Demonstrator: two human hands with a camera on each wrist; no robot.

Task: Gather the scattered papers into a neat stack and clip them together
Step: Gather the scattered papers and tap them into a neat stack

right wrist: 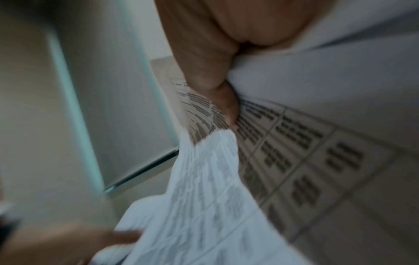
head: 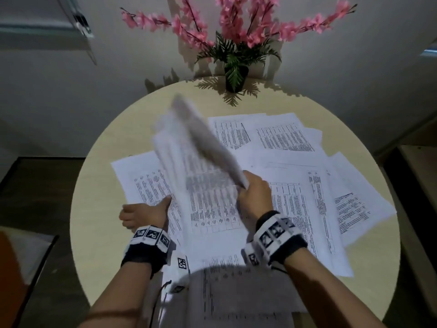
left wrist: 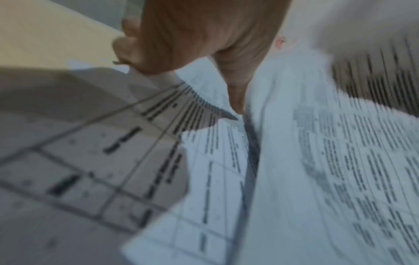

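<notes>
Printed sheets lie scattered over the round beige table (head: 142, 119), overlapping one another; the widest spread (head: 295, 200) is on the right. My right hand (head: 249, 187) grips a bundle of sheets (head: 201, 140) by its near corner, and the bundle slants up and to the left, blurred. In the right wrist view the thumb (right wrist: 204, 71) presses on that bundle (right wrist: 204, 179). My left hand (head: 151, 209) holds the left edge of the sheets (head: 208, 209) in front of me. Its thumb (left wrist: 235, 96) lies on the paper (left wrist: 215, 179). No clip is visible.
A dark pot of pink artificial flowers (head: 235, 76) stands at the table's far edge against the wall. More sheets (head: 236, 292) lie in shadow at the near edge between my forearms. An orange seat (head: 14, 268) sits low on the left.
</notes>
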